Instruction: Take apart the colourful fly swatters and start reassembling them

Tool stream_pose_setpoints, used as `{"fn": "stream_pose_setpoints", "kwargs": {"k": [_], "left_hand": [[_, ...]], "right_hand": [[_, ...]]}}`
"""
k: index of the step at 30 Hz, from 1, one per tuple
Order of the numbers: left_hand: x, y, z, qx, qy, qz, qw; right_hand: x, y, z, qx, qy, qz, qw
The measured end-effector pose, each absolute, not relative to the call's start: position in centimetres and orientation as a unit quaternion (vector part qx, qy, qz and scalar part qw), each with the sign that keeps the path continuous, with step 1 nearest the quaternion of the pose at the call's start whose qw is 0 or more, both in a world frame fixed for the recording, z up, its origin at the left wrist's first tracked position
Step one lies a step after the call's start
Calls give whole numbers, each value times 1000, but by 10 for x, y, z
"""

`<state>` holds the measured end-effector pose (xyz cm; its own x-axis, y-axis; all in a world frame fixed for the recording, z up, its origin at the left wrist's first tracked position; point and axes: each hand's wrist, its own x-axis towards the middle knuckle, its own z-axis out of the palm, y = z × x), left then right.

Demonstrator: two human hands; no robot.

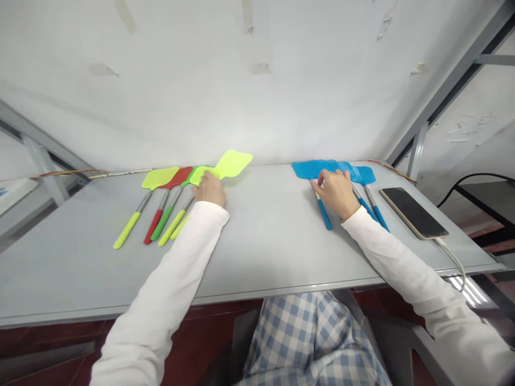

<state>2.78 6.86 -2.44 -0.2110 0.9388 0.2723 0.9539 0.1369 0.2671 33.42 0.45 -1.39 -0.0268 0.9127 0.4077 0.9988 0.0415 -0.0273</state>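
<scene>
My left hand [211,188] is closed around the neck of a yellow-green fly swatter [234,163], whose head tilts up to the right. Beneath and beside that hand lie more swatters: a yellow one [161,178] at the far left, a red one [176,177], a green one [163,222] and another yellow one [171,228]. On the right, several blue fly swatters overlap in a fan. My right hand [336,192] bends over them, thumb and forefinger at the metal shaft of the leftmost blue fly swatter [306,169]; its other fingertips are partly hidden.
A phone [414,212] with a white charging cable [453,256] lies right of the blue swatters. The grey table [265,236] meets a white wall [273,107] behind. Metal frame bars [446,80] rise at both sides, and thin wires run along the back corners.
</scene>
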Motion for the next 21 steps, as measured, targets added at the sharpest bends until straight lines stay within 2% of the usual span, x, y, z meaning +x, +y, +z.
{"fn": "stream_pose_setpoints", "kwargs": {"k": [2,4,10,15,21], "left_hand": [[50,59,-22,-697,-680,-227,-12],[71,50,-27,-767,-592,-249,-3],[100,40,-50,-886,-377,-269,16],[95,41,-51,-881,-349,-318,-32],[87,43,-46,-882,-394,-257,-3]], "right_hand": [[328,-1,-8,-626,-719,-179,243],[319,-7,-6,-558,-760,-196,269],[296,-17,-18,-420,-864,-198,195],[290,-11,-23,-433,-857,-220,171],[321,4,-16,-526,-797,-242,170]]}}
